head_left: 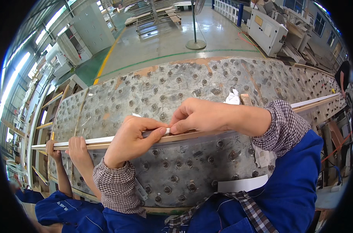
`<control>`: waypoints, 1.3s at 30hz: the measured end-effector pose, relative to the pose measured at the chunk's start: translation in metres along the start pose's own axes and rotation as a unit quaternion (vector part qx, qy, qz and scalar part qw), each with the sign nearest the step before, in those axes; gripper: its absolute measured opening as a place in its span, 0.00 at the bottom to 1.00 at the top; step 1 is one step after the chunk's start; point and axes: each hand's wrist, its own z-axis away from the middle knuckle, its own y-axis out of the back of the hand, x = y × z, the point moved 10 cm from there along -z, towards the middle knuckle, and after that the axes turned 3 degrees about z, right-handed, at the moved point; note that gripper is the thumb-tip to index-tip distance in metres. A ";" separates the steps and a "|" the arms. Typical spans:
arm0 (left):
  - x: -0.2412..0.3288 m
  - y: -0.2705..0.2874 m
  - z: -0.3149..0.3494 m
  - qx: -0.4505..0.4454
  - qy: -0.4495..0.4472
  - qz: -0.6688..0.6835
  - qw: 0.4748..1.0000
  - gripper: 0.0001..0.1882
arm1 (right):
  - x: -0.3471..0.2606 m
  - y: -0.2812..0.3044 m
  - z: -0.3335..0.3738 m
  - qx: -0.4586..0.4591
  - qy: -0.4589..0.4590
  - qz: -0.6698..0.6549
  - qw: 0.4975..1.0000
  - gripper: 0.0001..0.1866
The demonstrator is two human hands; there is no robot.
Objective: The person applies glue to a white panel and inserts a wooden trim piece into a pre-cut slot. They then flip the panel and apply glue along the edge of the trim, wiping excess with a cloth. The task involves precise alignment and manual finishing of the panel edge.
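Note:
A long, narrow wooden strip (189,136) with a white strip (93,140) along it runs from left to right across the table in front of me. My left hand (131,136) is closed in a pinch on the white strip, thumb and forefinger together near the middle of its length. Close beside it, the fingertips of my right hand (198,115) also pinch the white strip. A short white bit shows between the two pinches; my fingers hide the rest there. Further left, a co-worker's hands (77,150) hold the same strips.
The grey metal table (172,165) is studded with round rollers or balls. A crumpled white cloth (233,98) and a small wooden block (245,99) lie beyond my right forearm. White paper (242,184) lies near my body. A fan stand (195,44) stands on the floor beyond.

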 end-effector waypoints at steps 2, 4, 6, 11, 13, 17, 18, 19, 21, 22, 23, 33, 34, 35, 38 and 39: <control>0.002 0.000 -0.001 0.002 0.000 -0.006 1.000 0.09 | 0.001 0.000 0.000 -0.002 -0.005 -0.013 1.000 0.13; 0.003 -0.001 -0.003 0.006 -0.007 -0.010 1.000 0.09 | 0.003 0.003 0.001 0.002 -0.011 -0.011 1.000 0.13; 0.003 -0.001 -0.004 0.009 -0.016 -0.015 1.000 0.09 | 0.004 0.005 -0.001 0.002 -0.009 -0.014 1.000 0.12; 0.006 0.000 -0.002 0.006 -0.034 -0.025 0.999 0.08 | 0.005 0.003 -0.004 -0.012 -0.016 -0.030 0.999 0.12; 0.007 -0.001 -0.002 0.005 -0.025 -0.024 0.999 0.08 | 0.008 0.000 -0.004 -0.018 -0.026 -0.041 0.999 0.11; 0.006 0.001 -0.001 0.022 -0.035 -0.024 0.999 0.09 | 0.006 0.002 -0.004 -0.004 -0.030 -0.041 0.999 0.11; 0.006 0.001 -0.002 0.020 -0.029 -0.022 0.999 0.09 | 0.009 0.003 -0.005 -0.004 -0.026 -0.044 0.999 0.11; 0.005 0.001 -0.001 0.017 -0.022 -0.020 0.999 0.09 | 0.010 0.003 -0.006 -0.005 -0.022 -0.046 0.999 0.11; 0.003 0.002 0.000 0.010 -0.002 -0.005 1.000 0.09 | 0.012 0.003 -0.003 0.004 -0.051 -0.024 0.998 0.11; 0.001 0.003 0.002 0.006 0.012 0.008 1.000 0.09 | 0.013 0.003 -0.001 0.008 -0.067 -0.013 0.998 0.11; -0.001 0.003 0.003 0.002 0.026 0.021 0.999 0.10 | 0.009 0.007 0.001 0.026 -0.053 -0.018 0.998 0.11; 0.003 0.000 0.009 -0.021 -0.020 0.084 0.996 0.18 | -0.024 0.012 0.024 0.095 0.117 0.154 0.977 0.16; 0.003 -0.001 0.009 -0.030 -0.009 0.081 0.996 0.18 | -0.023 0.011 0.024 0.095 0.122 0.157 0.975 0.17; 0.002 -0.002 0.009 -0.039 0.002 0.078 0.996 0.18 | -0.023 0.011 0.024 0.096 0.131 0.166 0.973 0.16; 0.013 0.002 0.009 -0.016 -0.069 0.047 0.996 0.16 | -0.025 0.011 0.025 0.097 0.149 0.181 0.967 0.14; 0.012 0.002 0.009 -0.013 -0.073 0.047 0.996 0.15 | -0.025 0.010 0.023 0.095 0.149 0.174 0.969 0.14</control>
